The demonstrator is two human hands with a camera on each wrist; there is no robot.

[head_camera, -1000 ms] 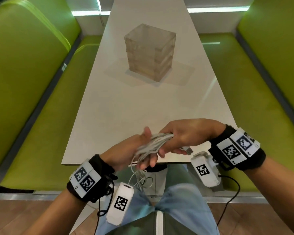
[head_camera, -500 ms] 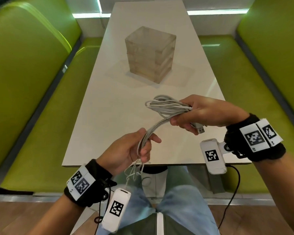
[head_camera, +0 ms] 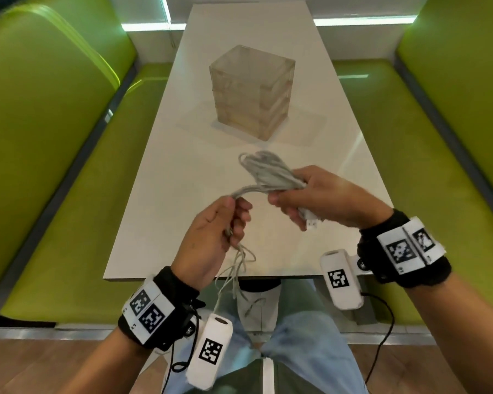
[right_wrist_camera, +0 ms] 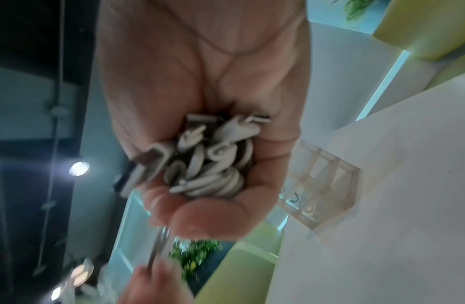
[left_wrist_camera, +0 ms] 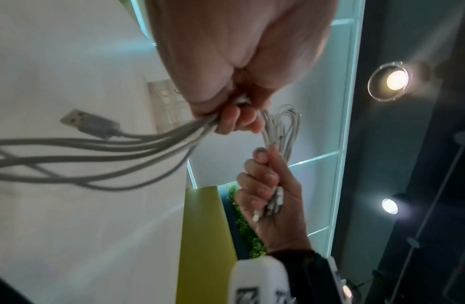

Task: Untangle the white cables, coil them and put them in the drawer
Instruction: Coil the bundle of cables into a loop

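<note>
Pulling white cables (head_camera: 271,174) farther apart

Table (head_camera: 182,177): long, white, glossy top; runs from the near edge away to the far wall; near edge square-cut; faint reflections on the surface
On the table: translucent drawer unit (head_camera: 252,91), boxy, frosted, stacked in tiers; stands upright on the far half, about midway between left and right edges; turned slightly, one corner toward the near side; seen also from the right wrist (right_wrist_camera: 322,185), small dark handles on its drawer fronts
Left of the table: green bench seat (head_camera: 77,200) with padded back; runs along the table's length
Right of the table: matching green bench (head_camera: 427,166)
Below, near side: wood-toned floor (head_camera: 40,362)
</note>
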